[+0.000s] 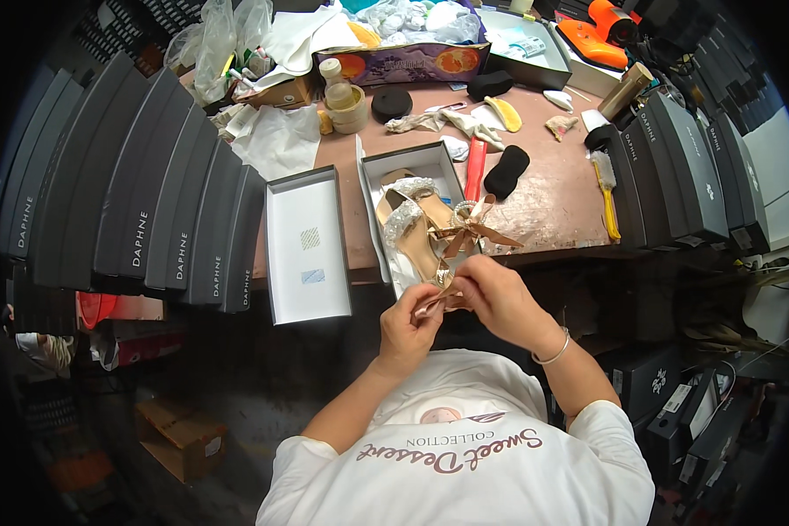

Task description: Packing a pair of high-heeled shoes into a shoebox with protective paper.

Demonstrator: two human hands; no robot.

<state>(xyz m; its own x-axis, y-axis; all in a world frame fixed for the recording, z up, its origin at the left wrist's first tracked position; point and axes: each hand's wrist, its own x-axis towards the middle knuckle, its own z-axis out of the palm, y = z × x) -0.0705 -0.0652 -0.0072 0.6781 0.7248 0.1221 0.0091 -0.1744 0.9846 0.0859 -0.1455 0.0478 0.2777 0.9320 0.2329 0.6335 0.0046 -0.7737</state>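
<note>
A pair of sandals (403, 219) with sparkly toe straps lies in an open shoebox (380, 163) in front of me. Pinkish-brown ribbon (498, 237) is looped at the far shoe's ankle part. At the heel end of the nearer shoe, my left hand (409, 316) pinches a similar satin ribbon. Close beside it on the right, my right hand (504, 301) has its fingers closed on the same ribbon; the fingertips partly hide it. Left of the shoebox lies a white-lined box lid (311, 289), inside up, with two small labels.
Stacked dark shoeboxes (123, 193) line the left, and more shoeboxes (675, 175) stand at the right. A yellow-handled brush (607, 197), black sponges (507, 171) and a red strip-like tool (475, 167) lie on the table. A purple carton (412, 66) stands at the back.
</note>
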